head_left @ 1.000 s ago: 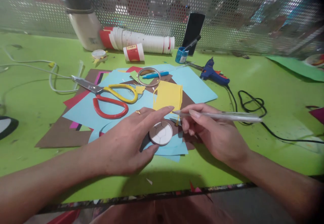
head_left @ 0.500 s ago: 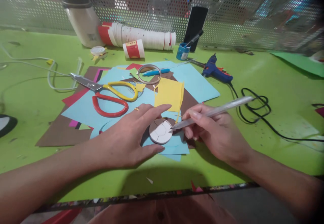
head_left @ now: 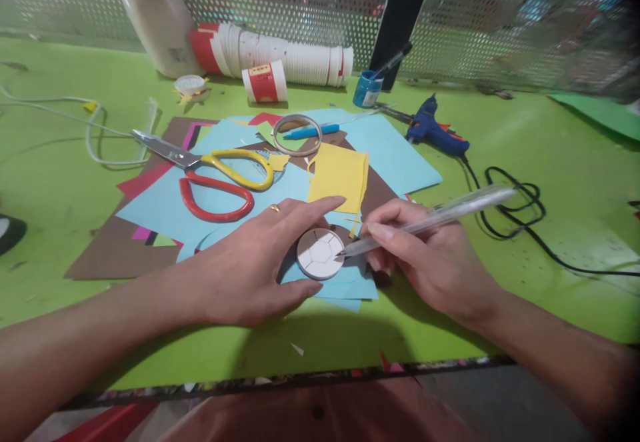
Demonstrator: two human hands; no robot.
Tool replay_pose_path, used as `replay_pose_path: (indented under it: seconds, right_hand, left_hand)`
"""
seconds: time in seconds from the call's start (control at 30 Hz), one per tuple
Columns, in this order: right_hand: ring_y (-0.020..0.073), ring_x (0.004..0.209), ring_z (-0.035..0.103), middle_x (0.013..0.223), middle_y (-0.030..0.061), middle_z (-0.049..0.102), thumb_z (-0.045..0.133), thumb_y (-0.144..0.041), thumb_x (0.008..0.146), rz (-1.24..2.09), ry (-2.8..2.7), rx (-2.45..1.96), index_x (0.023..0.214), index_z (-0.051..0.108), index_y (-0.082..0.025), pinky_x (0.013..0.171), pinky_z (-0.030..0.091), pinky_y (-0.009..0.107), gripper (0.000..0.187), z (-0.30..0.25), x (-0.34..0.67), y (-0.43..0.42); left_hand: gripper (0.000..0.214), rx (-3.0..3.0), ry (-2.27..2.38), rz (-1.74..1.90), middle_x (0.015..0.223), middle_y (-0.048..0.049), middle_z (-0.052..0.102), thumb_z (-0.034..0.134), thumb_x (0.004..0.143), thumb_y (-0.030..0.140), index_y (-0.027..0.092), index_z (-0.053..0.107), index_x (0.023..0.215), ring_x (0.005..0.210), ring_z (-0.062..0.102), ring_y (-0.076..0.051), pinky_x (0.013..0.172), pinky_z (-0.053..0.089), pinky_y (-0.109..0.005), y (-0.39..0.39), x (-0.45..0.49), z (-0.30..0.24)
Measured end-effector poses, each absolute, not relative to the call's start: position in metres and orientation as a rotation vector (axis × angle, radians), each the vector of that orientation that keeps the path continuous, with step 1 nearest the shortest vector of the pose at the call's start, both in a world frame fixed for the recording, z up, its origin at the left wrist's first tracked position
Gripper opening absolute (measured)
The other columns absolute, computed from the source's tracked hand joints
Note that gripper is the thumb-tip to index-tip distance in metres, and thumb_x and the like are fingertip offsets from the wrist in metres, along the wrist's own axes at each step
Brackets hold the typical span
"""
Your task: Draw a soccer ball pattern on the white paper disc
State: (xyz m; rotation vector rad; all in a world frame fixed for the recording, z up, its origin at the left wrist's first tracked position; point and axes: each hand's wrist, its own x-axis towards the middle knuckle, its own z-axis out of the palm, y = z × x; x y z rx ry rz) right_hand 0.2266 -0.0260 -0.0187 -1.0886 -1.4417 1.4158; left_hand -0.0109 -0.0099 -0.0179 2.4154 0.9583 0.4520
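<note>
A white paper disc (head_left: 320, 253) with drawn ball-pattern lines lies on blue paper sheets (head_left: 235, 195) near the table's front edge. My left hand (head_left: 255, 265) rests flat beside it, forefinger and thumb spread around the disc's left side, a ring on one finger. My right hand (head_left: 430, 262) grips a clear silver pen (head_left: 430, 219), and its tip touches the disc's right edge.
Yellow-and-red scissors (head_left: 220, 179), a tape ring (head_left: 299, 133), a blue pen (head_left: 313, 131) and yellow paper (head_left: 340, 175) lie on the sheets. Behind are stacked paper cups (head_left: 280, 62), a paint pot (head_left: 367, 89), a blue glue gun (head_left: 435, 132) with black cord (head_left: 520, 215), and a mesh wall.
My right hand swung the pen from lying level above the paper down until its tip met the disc's right edge. The left hand stayed beside the disc.
</note>
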Motion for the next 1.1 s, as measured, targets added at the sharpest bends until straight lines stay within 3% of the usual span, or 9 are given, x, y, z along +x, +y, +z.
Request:
replay_pose_path:
  seconds: [0.43,1.1]
  right_hand:
    - [0.0053,0.055,0.056,0.063,-0.0039,0.065,0.061,-0.017,0.092,1.419,-1.593,-1.1,0.081,0.061,-0.017,0.052,0.046,0.016,0.012,-0.0134,0.2229,-0.0281]
    - [0.0075,0.053,0.054,0.063,-0.0028,0.064,0.06,-0.018,0.091,1.386,-1.642,-1.145,0.078,0.061,-0.019,0.049,0.044,0.021,0.013,-0.0133,0.2204,-0.0275]
  left_hand:
    - [0.075,2.462,0.991,0.436,0.138,-0.0049,0.057,0.062,0.088,0.033,0.026,0.023,0.152,0.125,0.054,-0.021,0.102,0.044,-0.031,-0.0065,-0.0106,-0.0189]
    - [0.07,2.469,0.995,0.401,0.14,-0.0084,0.057,0.059,0.089,0.033,0.023,0.028,0.151,0.121,0.056,-0.023,0.099,0.046,-0.034,-0.0066,-0.0081,-0.0143]
